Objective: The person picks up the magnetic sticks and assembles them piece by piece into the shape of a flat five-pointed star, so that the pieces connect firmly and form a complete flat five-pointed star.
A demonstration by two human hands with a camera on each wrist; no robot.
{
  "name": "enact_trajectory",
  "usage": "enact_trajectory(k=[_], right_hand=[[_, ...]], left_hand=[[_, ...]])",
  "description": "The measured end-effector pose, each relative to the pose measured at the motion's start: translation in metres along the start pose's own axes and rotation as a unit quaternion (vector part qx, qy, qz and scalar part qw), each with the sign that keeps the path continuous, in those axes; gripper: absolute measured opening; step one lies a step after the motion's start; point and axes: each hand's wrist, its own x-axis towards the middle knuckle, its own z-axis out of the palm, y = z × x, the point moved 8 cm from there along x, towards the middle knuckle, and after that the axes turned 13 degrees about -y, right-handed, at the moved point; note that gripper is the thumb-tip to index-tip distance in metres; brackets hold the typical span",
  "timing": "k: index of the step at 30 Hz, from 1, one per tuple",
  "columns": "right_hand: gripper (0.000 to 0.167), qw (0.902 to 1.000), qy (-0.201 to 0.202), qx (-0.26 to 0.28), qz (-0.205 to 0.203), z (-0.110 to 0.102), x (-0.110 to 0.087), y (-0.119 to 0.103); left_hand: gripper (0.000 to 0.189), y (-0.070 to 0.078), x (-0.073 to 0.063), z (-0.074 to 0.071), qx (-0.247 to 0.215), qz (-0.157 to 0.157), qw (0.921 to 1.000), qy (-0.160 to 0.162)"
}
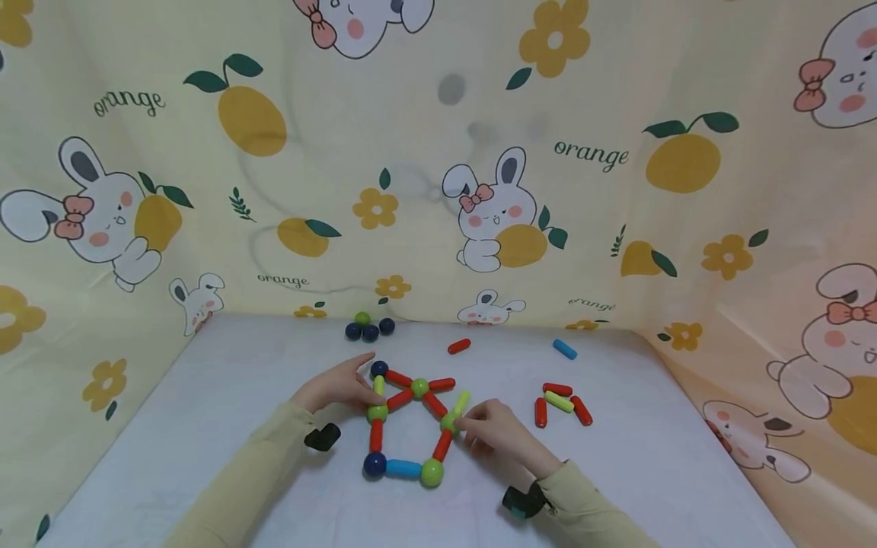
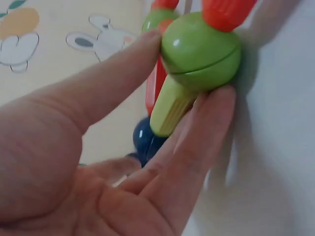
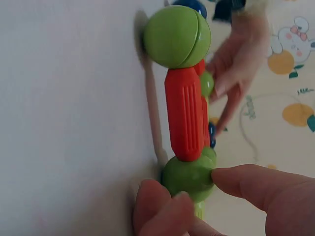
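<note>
A shape of magnetic-looking rods and balls lies on the white table. My left hand (image 1: 339, 387) pinches the left green ball (image 2: 202, 51) between thumb and fingers. From that ball a yellow-green rod (image 2: 170, 105) runs to a dark blue ball (image 1: 379, 369). My right hand (image 1: 499, 432) holds the right green ball (image 3: 188, 178) between thumb and fingers. A red rod (image 3: 184, 113) links that ball to the near green ball (image 1: 432, 472). Along the near side, a blue rod (image 1: 403, 468) joins it to another dark blue ball (image 1: 374, 464). Several red rods meet at the top green ball (image 1: 420, 388).
Behind the shape, several dark blue balls (image 1: 370, 333) sit with a green ball (image 1: 362, 318). A red rod (image 1: 459, 346) and a blue rod (image 1: 565, 349) lie farther back. To the right are several red rods (image 1: 582, 411) around a yellow-green rod (image 1: 559, 401). A printed curtain (image 1: 425, 251) backs the table.
</note>
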Motion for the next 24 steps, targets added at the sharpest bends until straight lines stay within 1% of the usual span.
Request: enact_trajectory(k=[4, 7, 8, 10, 14, 16, 20, 24], right_hand=[[0.032, 1.0, -0.002, 0.007, 0.0, -0.008, 0.008, 0.002], [0.031, 1.0, -0.003, 0.005, 0.0, -0.015, 0.014, 0.0], [0.031, 1.0, -0.004, 0.005, 0.001, -0.017, 0.016, -0.001], [0.031, 1.0, -0.004, 0.003, 0.004, -0.02, 0.019, -0.003], [0.031, 0.9999, -0.004, -0.007, 0.006, -0.025, 0.025, -0.008], [0.03, 0.9999, 0.001, -0.011, 0.009, -0.028, 0.029, -0.01], [0.029, 0.9997, 0.012, -0.014, 0.015, -0.035, 0.037, -0.01], [0.03, 0.9998, 0.013, -0.01, 0.012, -0.039, 0.045, -0.008]], left_hand=[[0.097, -0.008, -0.01, 0.007, -0.031, -0.001, 0.9994, 0.012], [0.09, -0.015, -0.016, 0.011, -0.071, 0.002, 0.9972, 0.024], [0.086, -0.017, -0.018, 0.011, -0.082, 0.003, 0.9962, 0.029], [0.077, -0.021, -0.023, 0.01, -0.088, 0.003, 0.9951, 0.046], [0.054, -0.029, -0.036, 0.004, -0.086, 0.005, 0.9925, 0.086], [0.044, -0.032, -0.042, 0.002, -0.089, 0.007, 0.9912, 0.098], [0.026, -0.034, -0.052, 0.002, -0.092, 0.007, 0.9909, 0.098], [0.019, -0.034, -0.056, 0.007, -0.088, 0.018, 0.9931, 0.075]])
